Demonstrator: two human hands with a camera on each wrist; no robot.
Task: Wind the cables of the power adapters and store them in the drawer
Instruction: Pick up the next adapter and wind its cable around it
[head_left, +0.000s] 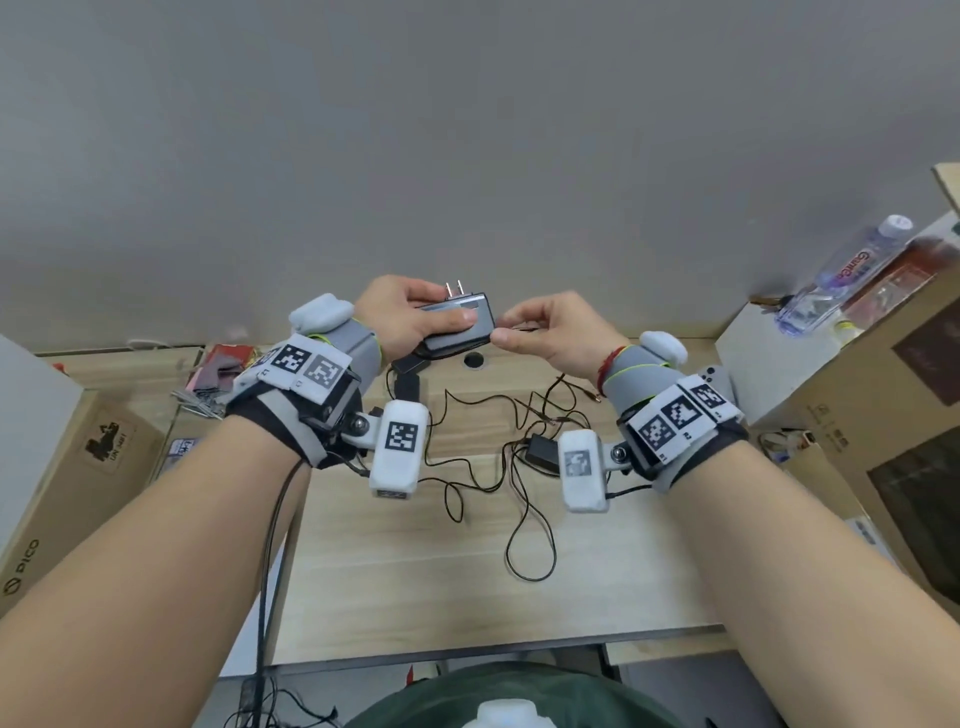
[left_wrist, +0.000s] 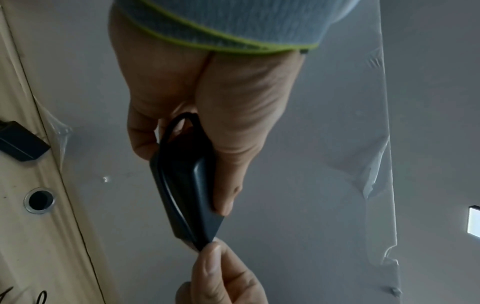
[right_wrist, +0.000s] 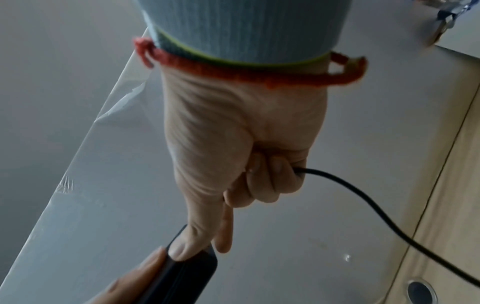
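Both hands meet on one black power adapter (head_left: 457, 327), raised above the far edge of the wooden desk (head_left: 415, 571). The left hand (head_left: 410, 314) grasps its body, prongs pointing away; the right hand (head_left: 550, 332) pinches the right end, its curled fingers clenching the cable (right_wrist: 363, 197). Another adapter (head_left: 543, 451) lies amid loose cables (head_left: 519, 519) on the desk nearer the person.
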